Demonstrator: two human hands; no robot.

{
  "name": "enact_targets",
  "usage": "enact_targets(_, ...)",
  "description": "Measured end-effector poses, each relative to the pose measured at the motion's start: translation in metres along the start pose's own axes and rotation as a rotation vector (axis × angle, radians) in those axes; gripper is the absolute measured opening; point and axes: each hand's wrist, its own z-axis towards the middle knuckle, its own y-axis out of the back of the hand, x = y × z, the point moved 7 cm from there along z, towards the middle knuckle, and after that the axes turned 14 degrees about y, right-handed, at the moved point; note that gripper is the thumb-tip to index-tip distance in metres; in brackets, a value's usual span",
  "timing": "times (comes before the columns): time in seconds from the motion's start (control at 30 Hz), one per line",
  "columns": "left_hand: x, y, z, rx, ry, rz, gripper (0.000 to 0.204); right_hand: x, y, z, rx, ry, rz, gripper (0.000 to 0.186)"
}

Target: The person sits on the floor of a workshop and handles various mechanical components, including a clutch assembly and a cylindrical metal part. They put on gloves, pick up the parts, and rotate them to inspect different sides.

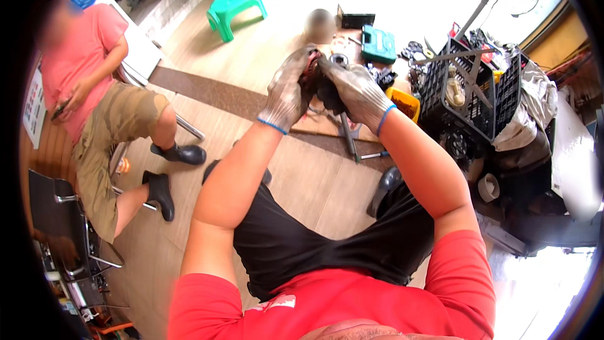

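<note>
My left hand (287, 93), in a dirty pale work glove with a blue cuff, is closed around a dark, greasy part with reddish spots (309, 74). My right hand (360, 93), gloved the same way, grips the part's other side. Both hands are raised in front of me with arms outstretched, and the fingers hide much of the part, so its kind cannot be made out. Below my right hand a dark metal bar-like tool (347, 133) lies at the edge of a low board (308, 126). Beside it is a thin tool with a blue handle (375, 155).
A teal tool case (378, 45), a yellow tray (404, 104) and a black plastic crate (462, 88) stand to the right. Farther off is a green stool (236, 10). A seated person (94, 75) in a pink shirt is at left, near a black chair (60, 217).
</note>
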Motion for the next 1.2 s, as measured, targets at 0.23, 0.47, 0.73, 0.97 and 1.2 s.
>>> enact_targets(0.23,-0.047,-0.006,-0.026,0.097,0.058,-0.295,0.077,0.007,0.060,-0.019,-0.327,-0.160,0.119,0.028)
enact_targets(0.47,-0.056,0.001,-0.031,0.103,-0.009,-0.186,0.077,-0.019,0.011,-0.036,-0.120,-0.214,0.271,0.043)
enact_targets(0.73,-0.039,-0.005,-0.021,0.000,-0.003,-0.075,0.072,-0.019,-0.056,-0.028,-0.082,-0.525,0.880,0.041)
enact_targets(0.97,-0.033,-0.015,-0.024,-0.048,-0.032,0.064,0.072,-0.026,-0.061,-0.020,-0.095,-0.452,0.796,0.028)
enact_targets(1.2,-0.035,-0.004,-0.031,-0.166,0.069,-0.154,0.078,-0.025,-0.049,-0.021,-0.086,-0.412,0.671,0.022)
